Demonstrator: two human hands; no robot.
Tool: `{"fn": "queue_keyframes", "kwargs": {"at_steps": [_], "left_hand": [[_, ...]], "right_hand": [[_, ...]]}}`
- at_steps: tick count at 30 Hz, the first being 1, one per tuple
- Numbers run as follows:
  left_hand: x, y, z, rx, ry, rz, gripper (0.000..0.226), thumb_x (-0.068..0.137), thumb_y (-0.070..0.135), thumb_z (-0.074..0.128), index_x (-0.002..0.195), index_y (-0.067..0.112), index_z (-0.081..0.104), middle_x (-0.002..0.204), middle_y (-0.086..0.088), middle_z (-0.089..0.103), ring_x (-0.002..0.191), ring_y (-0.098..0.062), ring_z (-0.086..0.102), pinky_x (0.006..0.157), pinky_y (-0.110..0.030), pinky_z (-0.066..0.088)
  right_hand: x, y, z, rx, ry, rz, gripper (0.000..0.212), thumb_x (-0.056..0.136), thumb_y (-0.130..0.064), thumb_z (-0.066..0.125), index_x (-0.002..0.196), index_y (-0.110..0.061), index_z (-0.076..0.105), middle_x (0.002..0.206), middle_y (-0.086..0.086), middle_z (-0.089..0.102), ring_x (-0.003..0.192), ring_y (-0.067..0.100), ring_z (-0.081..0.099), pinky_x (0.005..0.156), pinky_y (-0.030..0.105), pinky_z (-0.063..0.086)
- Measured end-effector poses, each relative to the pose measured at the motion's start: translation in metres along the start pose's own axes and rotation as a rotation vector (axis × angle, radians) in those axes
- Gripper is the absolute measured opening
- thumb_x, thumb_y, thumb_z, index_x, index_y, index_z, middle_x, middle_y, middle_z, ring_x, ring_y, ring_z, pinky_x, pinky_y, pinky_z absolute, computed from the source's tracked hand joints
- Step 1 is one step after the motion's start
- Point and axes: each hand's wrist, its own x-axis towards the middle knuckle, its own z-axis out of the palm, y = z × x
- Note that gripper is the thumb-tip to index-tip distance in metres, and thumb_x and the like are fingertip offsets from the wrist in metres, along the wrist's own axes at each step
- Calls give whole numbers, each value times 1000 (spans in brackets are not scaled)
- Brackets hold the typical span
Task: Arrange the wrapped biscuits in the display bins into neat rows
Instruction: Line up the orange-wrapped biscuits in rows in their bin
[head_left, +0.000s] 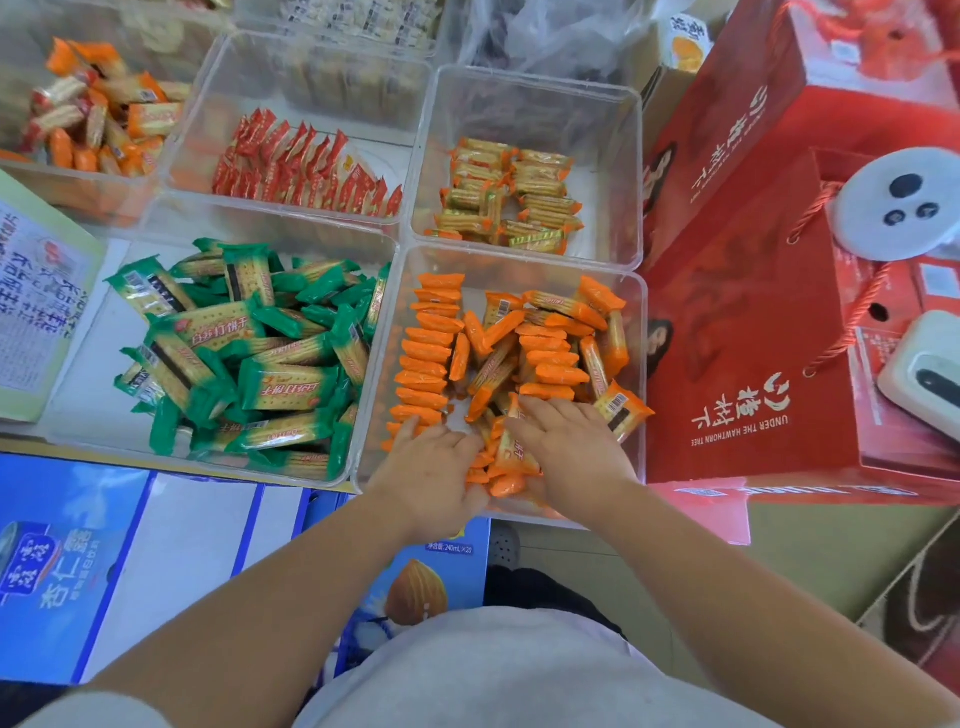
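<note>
A clear plastic bin (636, 332) in front of me holds orange-wrapped biscuits (550, 358). Along its left wall a row of them (428, 358) stands on edge; the ones in the middle and on the right lie jumbled. Both my hands are inside the bin at its near end. My left hand (434, 470) lies flat with straight fingers against the near end of the left row. My right hand (566, 441) rests palm down, fingers spread, over a small cluster of packs (511, 457) bunched between the two hands.
Left of this bin, a clear bin (93, 395) holds jumbled green-wrapped biscuits (244, 353). Behind stand bins of gold-orange packs (511, 192) and red packs (306, 166). Red gift boxes (753, 322) crowd the right side, blue cartons (78, 561) sit below left.
</note>
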Motion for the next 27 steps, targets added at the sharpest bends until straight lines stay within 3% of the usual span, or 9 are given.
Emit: {"fn": "queue_keyframes", "kwargs": {"at_steps": [5,8,10,12,16,17,19,23,27], "left_hand": [[2,-1,2,-22,16,-23,65,76,58,30,129,26,51,123,5,61,120,-22,47,115,-51,18],[2,-2,3,-32,2,-27,66,79,57,33,135,27,50,132,4,57,126,-22,44,117,-51,14],[3,-3,2,-37,-30,-22,69,80,57,32,142,30,46,138,5,52,130,-22,40,118,-53,11],[3,-2,1,-33,-51,-15,71,82,57,30,146,31,42,140,5,49,132,-22,37,118,-55,9],[2,-1,2,-32,0,-25,70,82,57,32,143,28,46,136,5,53,129,-21,42,118,-53,13],[1,-1,3,-34,24,-25,66,81,57,34,139,27,49,132,5,56,126,-20,44,117,-52,15],[1,-2,5,-44,57,-23,58,81,56,38,130,28,52,123,5,61,120,-19,48,115,-51,18],[0,-2,5,-53,75,-32,57,81,57,38,126,26,53,114,4,64,115,-20,50,115,-49,19],[-1,0,4,-31,86,-33,56,82,56,37,126,25,54,115,4,65,115,-19,51,114,-48,21]], "right_hand": [[-2,-10,3,59,164,66,56,89,-41,69,141,-26,55,148,7,52,124,32,55,98,49,47],[9,-5,-8,158,281,161,43,97,-28,59,139,-20,57,130,5,63,111,33,60,85,47,52],[20,2,-20,173,224,188,45,101,-33,53,144,-24,50,127,2,61,114,29,58,83,44,52],[24,7,-28,185,179,145,52,95,-43,61,143,-29,47,124,0,58,112,27,57,79,41,53],[4,-1,-23,72,142,-24,57,71,-56,80,114,-23,62,107,1,57,99,27,57,80,41,47],[-1,-4,-16,44,112,-96,52,74,-60,77,111,-25,64,107,0,58,99,25,56,82,40,46],[-5,-4,-5,67,-1,-154,51,86,-64,62,125,-32,61,120,-5,56,110,22,53,92,38,43],[8,2,3,-32,-43,-136,75,89,-66,56,151,-31,35,150,-6,42,130,23,42,104,40,33],[20,-10,6,-158,-57,-157,71,84,-64,60,143,-28,42,138,1,53,119,27,51,101,44,33]]}}
